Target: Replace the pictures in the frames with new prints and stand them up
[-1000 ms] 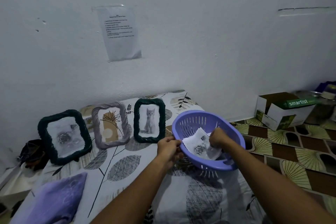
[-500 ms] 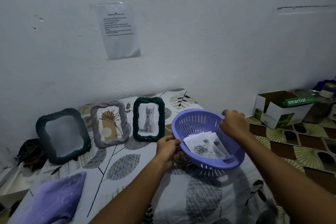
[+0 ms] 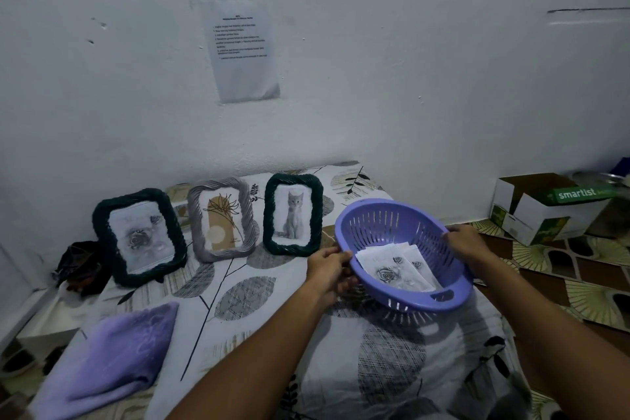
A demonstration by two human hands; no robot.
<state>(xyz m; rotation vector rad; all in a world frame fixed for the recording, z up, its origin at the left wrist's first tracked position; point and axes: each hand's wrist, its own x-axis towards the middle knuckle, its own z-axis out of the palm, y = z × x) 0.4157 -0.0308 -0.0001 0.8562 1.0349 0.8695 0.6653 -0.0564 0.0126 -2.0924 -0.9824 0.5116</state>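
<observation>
Three picture frames stand in a row against the wall on a leaf-print sheet. The dark green frame [image 3: 139, 237] on the left shows a grey rose print. The grey twisted frame [image 3: 221, 219] in the middle shows a plant drawing. The dark green frame [image 3: 293, 215] on the right shows a cat. A purple slotted basket [image 3: 402, 252] is tilted toward me, with rose prints [image 3: 395, 268] lying inside. My left hand [image 3: 329, 271] grips its near left rim. My right hand [image 3: 467, 247] grips its right rim.
A folded purple cloth [image 3: 109, 361] lies at the front left of the mattress [image 3: 259, 314]. A dark bundle [image 3: 81, 266] sits left of the frames. An open "smartist" cardboard box [image 3: 545, 204] stands on the patterned floor at right. A printed sheet [image 3: 240, 48] is taped to the wall.
My right hand left the prints inside the basket and took hold of its right rim. The basket has tilted and risen slightly. My left hand stayed on the left rim.
</observation>
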